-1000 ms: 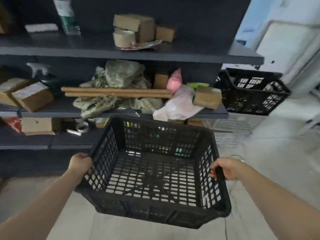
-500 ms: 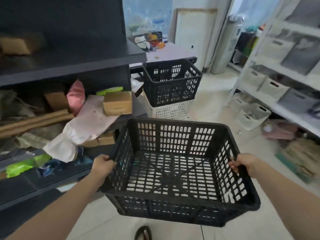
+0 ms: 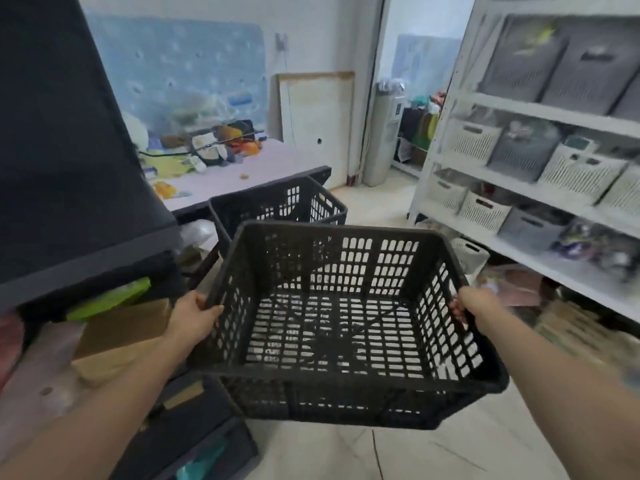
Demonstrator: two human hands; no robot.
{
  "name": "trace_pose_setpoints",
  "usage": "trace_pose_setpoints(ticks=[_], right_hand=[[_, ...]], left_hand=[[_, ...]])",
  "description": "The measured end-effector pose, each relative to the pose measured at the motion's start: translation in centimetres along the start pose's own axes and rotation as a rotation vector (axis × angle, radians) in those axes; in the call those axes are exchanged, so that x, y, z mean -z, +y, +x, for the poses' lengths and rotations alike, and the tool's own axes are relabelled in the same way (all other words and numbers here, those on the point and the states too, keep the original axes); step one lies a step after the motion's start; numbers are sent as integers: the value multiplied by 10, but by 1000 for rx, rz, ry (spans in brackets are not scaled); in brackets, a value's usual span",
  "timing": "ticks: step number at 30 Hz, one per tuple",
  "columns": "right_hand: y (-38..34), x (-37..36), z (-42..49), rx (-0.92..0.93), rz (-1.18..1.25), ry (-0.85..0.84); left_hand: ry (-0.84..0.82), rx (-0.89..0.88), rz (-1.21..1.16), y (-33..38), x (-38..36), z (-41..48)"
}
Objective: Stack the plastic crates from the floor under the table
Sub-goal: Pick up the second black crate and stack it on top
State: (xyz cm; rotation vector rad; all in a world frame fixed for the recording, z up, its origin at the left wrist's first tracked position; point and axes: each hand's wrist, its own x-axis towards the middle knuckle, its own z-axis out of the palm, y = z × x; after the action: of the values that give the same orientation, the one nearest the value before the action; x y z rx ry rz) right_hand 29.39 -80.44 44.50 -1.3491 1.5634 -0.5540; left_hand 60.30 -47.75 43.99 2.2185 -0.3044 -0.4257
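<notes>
I carry an empty black plastic crate (image 3: pixel 346 379) in the air in front of me, level, over the tiled floor. My left hand (image 3: pixel 195 315) grips its left rim and my right hand (image 3: pixel 472 306) grips its right rim. Just beyond it stands a second black crate (image 3: pixel 277 206), its lower part hidden by the one I hold. It sits beside the front edge of a table (image 3: pixel 263 168) with a pale top.
A dark shelf unit (image 3: pixel 69 168) with boxes and bags fills the left side. White shelving (image 3: pixel 540 188) with white and grey baskets lines the right. A white basket (image 3: pixel 469 252) stands on the floor by it. Clutter lies on the table's far end.
The view has swung right, away from the dark shelves toward the table and the second black crate, which now lies directly ahead and closer. Both hands keep their hold on the crate.
</notes>
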Motion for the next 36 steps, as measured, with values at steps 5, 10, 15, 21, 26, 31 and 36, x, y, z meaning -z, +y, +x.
trace_pose_setpoints(ticks=[5,10,15,21,26,31,36], right_hand=[[-91,-34,71,77,70,-25],[-197,-67,154,256,54,-83],[-295,-100,235,358,-2,-181],[-378,-162,291,381,28,-305],[-423,-232,323,396,26,-417],[-445,-300,344,403,-2,-490],[-450,-351,378,371,-102,-535]], left_hand=[[145,-53,-19,69,2,78],[314,-7,-162,100,-37,134],[470,80,-291,146,-78,179],[594,70,-225,209,-49,249],[673,60,-207,235,-7,298],[651,161,-246,212,6,341],[525,156,-250,186,8,380]])
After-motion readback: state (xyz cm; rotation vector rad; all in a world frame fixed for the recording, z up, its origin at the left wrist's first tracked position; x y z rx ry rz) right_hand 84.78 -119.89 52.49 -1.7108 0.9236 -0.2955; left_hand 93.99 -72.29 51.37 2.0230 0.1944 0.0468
